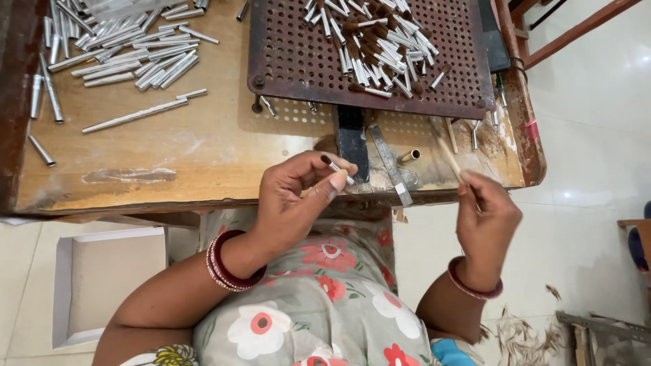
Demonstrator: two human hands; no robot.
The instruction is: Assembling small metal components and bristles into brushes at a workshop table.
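1. Pinching a small metal tube with a dark tip (336,168), the left hand (298,200) has its thumb and first fingers closed on it, just above the near edge of the wooden table (203,149).
2. The right hand (485,217) is closed around a thin wooden stick (449,157), which points up and to the left over the table edge.
3. Between the two hands, a black block (351,139) and a flat metal strip (390,163) lie on the table, and a short brass tube (409,156) lies just beside the strip.
4. Further from the person stands a rusty plate with many holes (298,54); a pile of small tubes with brown tips (376,41) lies on it.
5. On the left part of the table lies a heap of plain silver tubes (129,47).
6. Below the table, on the floor at the left, there is a white cardboard box (102,278).
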